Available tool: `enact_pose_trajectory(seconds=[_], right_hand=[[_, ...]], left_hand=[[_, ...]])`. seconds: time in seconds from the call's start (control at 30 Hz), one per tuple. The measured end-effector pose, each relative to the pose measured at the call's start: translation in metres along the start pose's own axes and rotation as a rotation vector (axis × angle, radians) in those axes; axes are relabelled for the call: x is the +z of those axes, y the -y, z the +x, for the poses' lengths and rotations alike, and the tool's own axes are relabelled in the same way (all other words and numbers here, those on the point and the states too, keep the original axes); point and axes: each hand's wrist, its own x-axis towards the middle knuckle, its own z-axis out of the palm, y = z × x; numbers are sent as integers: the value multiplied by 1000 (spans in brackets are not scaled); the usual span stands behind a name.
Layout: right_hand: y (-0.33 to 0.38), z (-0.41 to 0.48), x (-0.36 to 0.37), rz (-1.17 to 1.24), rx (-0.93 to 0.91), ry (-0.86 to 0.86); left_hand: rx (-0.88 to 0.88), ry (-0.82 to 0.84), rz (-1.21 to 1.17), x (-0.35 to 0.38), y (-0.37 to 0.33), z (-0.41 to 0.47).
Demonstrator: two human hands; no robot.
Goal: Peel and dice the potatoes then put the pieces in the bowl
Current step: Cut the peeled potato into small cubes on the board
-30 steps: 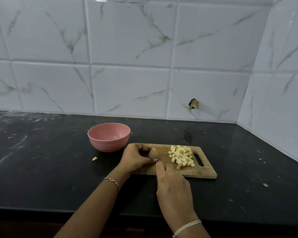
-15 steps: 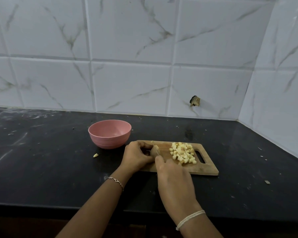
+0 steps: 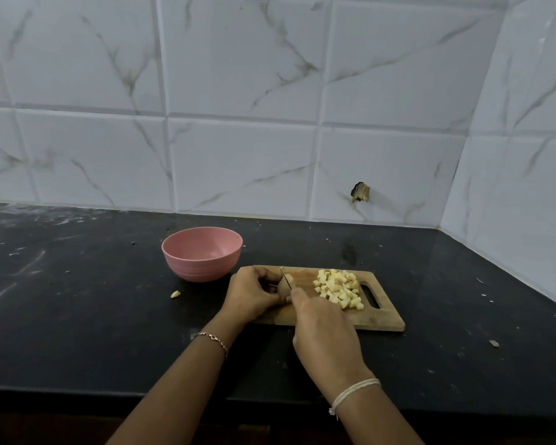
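A wooden cutting board (image 3: pixel 379 317) lies on the black counter. On its left end my left hand (image 3: pixel 254 292) curls round a potato piece (image 3: pixel 289 279) and holds it down. My right hand (image 3: pixel 321 329) grips a knife (image 3: pixel 285 277), whose thin blade stands on that piece; the handle is hidden in my fist. A heap of pale diced potato (image 3: pixel 337 288) sits on the right half of the board, beside the handle slot. The pink bowl (image 3: pixel 202 253) stands just left of the board and looks empty.
One stray potato bit (image 3: pixel 175 294) lies on the counter in front of the bowl. Small crumbs are scattered at the right (image 3: pixel 494 343). White tiled walls close the back and the right corner. The counter's front edge runs below my wrists.
The knife blade has come down into the potato piece under my left hand. The view has shifted slightly; board, bowl and dice pile stay where they were.
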Motion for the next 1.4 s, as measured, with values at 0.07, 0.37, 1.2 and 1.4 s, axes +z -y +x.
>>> enact_pose_trajectory(seconds=[0.07, 0.37, 1.2, 1.4], right_hand=[[-2, -3, 0, 8, 0, 7], [-2, 16, -2, 25, 30, 74], [-7, -16, -6, -67, 99, 210], [-13, -33, -14, -20, 114, 110]], left_hand=[[-10, 17, -9, -1, 0, 1], [-16, 45, -23, -4, 4, 3], [-55, 74, -73, -2, 2, -1], [-64, 74, -93, -3, -3, -6]])
